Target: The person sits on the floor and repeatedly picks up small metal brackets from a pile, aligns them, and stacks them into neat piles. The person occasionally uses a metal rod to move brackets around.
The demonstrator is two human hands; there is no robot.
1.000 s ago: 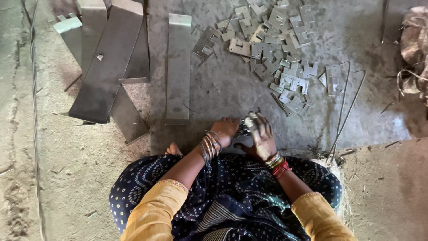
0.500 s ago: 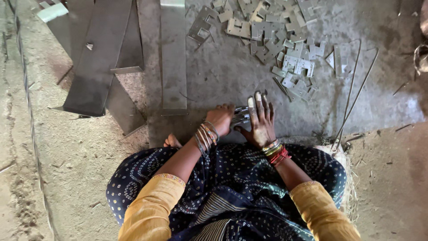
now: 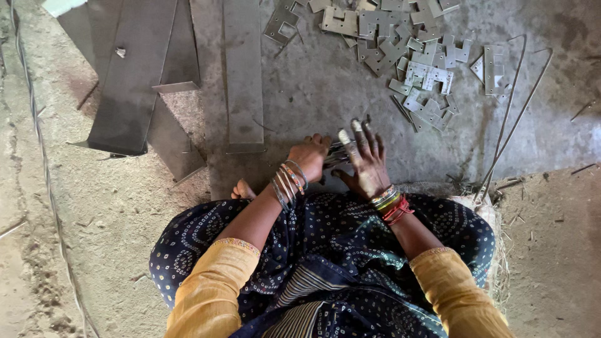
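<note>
Hands meet low over the concrete floor (image 3: 325, 87), just in front of the person's knees. The left hand (image 3: 310, 156) is curled, its fingers closed on a small stack of flat metal pieces (image 3: 337, 156) that pokes out toward the other hand. The right hand (image 3: 366, 164) rests against the same stack with its fingers (image 3: 358, 134) spread and lifted, two fingertips wrapped in pale tape; it presses with the palm side and clamps nothing. Bangles ring both wrists.

Beyond the hands lies a loose heap of stamped metal brackets (image 3: 413, 62), notched and overlapping, well apart from the held stack. Long steel strips (image 3: 243, 75) lie to the left of it, some stacked at angles, and thin bent wire rods (image 3: 510, 119) run down the right side.

The likely trouble is the stack itself: held only at one end by the left hand, the thin pieces could fan out or slide past each other if the right palm pushes unevenly, and some would drop to the floor. The stamped edges look sharp, and the bare fingertips beside the taped ones could be nicked if the pieces shift. A bare foot (image 3: 243, 189) shows just beside the left wrist, close enough for a falling piece to strike it.
</note>
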